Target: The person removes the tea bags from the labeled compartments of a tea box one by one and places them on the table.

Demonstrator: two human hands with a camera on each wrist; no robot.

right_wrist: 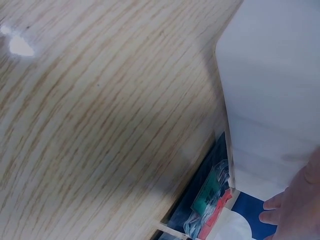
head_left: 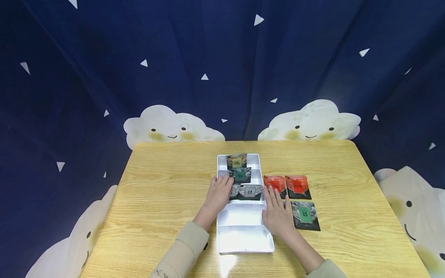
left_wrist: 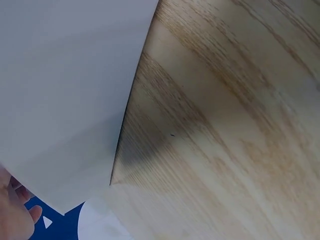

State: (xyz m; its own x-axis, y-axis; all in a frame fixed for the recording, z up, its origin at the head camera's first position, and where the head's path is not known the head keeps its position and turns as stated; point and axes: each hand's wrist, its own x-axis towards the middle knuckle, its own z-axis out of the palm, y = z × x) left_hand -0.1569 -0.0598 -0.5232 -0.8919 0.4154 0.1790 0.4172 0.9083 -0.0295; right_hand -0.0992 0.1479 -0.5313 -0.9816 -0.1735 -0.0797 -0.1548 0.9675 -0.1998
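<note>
- The left hand (head_left: 219,193) is lying across the left rim of the white tray (head_left: 240,215), fingers slightly bent; whether it is pinching anything cannot be told.
- The right hand (head_left: 278,217) is resting along the tray's right side, fingers fairly straight and gripping nothing visible.
- Inside the tray, counting from its far end, a gold-labelled packet (head_left: 236,162) is sitting in the first compartment, a dark green-labelled packet (head_left: 240,175) in the second, and silver packets (head_left: 250,192) in the third, partly behind the left hand.
- Right of the tray, the nearer red packet (head_left: 278,182) is lying partly behind the right fingertips, with another red packet (head_left: 298,187) farther out and a loose green packet (head_left: 305,216) nearer the person.
- As a judgement, uneven pushing by the hands could be skewing the tray into the red packet, and a brushing left finger could be toppling the leaning packets inside.
</note>
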